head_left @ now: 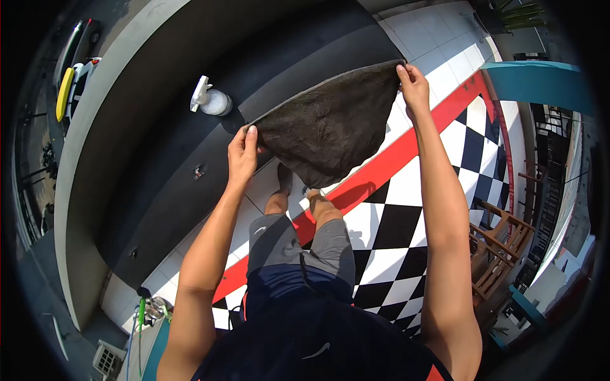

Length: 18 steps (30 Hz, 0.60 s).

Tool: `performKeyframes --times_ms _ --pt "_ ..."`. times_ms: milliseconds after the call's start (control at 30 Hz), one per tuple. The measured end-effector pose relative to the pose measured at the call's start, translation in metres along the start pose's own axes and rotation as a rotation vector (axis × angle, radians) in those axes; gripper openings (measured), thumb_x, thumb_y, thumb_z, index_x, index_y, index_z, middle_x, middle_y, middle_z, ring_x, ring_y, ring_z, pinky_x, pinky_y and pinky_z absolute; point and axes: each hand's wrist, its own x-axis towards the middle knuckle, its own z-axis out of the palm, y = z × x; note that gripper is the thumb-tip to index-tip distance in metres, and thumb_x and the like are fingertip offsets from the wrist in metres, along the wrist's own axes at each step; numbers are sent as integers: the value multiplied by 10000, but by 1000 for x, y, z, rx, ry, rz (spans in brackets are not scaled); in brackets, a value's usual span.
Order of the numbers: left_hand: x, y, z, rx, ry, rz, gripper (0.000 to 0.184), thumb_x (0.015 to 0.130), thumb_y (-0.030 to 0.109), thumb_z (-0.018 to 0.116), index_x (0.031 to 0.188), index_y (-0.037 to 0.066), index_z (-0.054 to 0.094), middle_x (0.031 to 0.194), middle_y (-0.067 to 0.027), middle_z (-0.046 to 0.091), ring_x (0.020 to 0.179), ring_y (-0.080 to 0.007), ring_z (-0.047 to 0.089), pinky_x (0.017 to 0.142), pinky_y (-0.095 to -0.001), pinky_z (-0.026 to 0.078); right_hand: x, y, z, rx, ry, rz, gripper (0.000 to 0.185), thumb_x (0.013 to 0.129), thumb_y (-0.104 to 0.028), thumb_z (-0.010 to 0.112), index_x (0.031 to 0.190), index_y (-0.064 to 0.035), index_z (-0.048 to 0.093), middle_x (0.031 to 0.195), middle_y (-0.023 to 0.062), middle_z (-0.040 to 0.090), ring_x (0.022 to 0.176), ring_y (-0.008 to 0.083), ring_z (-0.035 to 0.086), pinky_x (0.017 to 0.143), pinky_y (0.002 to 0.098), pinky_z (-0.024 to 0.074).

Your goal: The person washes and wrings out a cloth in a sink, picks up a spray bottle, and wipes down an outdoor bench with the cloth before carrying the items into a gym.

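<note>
A dark cloth [327, 124] hangs stretched between my two hands, its upper edge pulled nearly straight. My left hand [243, 152] pinches the cloth's left corner. At the right corner, my right hand [413, 86] grips it between thumb and fingers. The lower part of the cloth droops in front of my feet. A white spray bottle [213, 100] stands on the dark ledge [171, 149], up and to the left of my left hand, touching neither hand.
A curved grey wall [79, 159] borders the ledge on the left. The floor has white tiles, a red stripe [381, 168] and black-and-white checks [397, 225]. Wooden furniture [499, 251] is at the right. A green hose nozzle [142, 311] lies lower left.
</note>
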Motion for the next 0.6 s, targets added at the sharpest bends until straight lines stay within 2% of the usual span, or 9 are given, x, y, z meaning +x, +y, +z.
performKeyframes --times_ms 33,67,100,233,267,333,433,533,600 --pt "28 21 14 141 205 -119 547 950 366 603 1347 12 473 1031 -95 607 861 -134 546 800 -280 484 54 10 31 -190 -37 -136 544 840 -376 729 1205 6 601 1038 157 670 976 234 635 863 323 482" --pt "52 10 8 395 336 -113 722 906 370 658 1450 23 334 1212 -185 575 1015 -216 581 891 -337 487 72 -17 57 -743 54 -217 787 778 -494 734 1340 1 494 1224 269 588 1171 361 565 982 399 443" --pt "54 24 12 349 380 -98 704 895 325 667 1437 9 347 1276 -233 557 1119 -270 581 948 -378 468 111 -5 74 -723 87 -298 883 762 -533 715 1393 6 414 1296 301 525 1233 408 501 1027 441 409" --pt "9 1 11 497 284 -75 521 903 267 638 1341 36 477 1275 -219 570 1164 -301 572 942 -395 477 83 -30 90 -255 -37 -177 617 836 -390 682 1316 -39 517 1179 229 628 1068 321 628 939 390 478" --pt "-7 -14 14 524 275 -170 494 894 260 643 1310 34 503 1267 -213 575 1160 -311 575 950 -409 475 63 -13 83 -253 -83 -174 500 863 -317 662 1276 -57 550 1126 193 659 990 269 659 897 368 499" --pt "-32 -61 14 656 230 -215 430 877 244 641 1244 36 557 1218 -203 589 1130 -323 583 950 -411 471 19 41 60 -300 -196 -7 489 866 -303 664 1269 -50 550 1133 188 658 978 264 663 881 381 506" --pt "-37 -79 39 884 152 -40 447 868 232 638 1237 -4 545 1181 -206 594 1106 -349 572 980 -432 430 -48 126 28 -434 -252 375 464 851 -262 659 1240 -29 562 1035 163 683 920 268 670 840 378 519" --pt "3 -84 69 1042 120 161 481 899 300 633 1250 -12 526 1201 -174 585 1120 -303 557 989 -398 416 -68 199 21 -460 -256 440 439 848 -266 658 1209 -27 581 1012 160 689 918 262 666 825 377 515" --pt "19 -126 75 438 172 -332 519 919 401 603 1272 30 517 1223 -133 562 1111 -246 544 947 -411 429 -68 228 16 -329 -241 592 464 860 -293 657 1234 -40 552 1027 149 668 924 252 652 808 370 511"
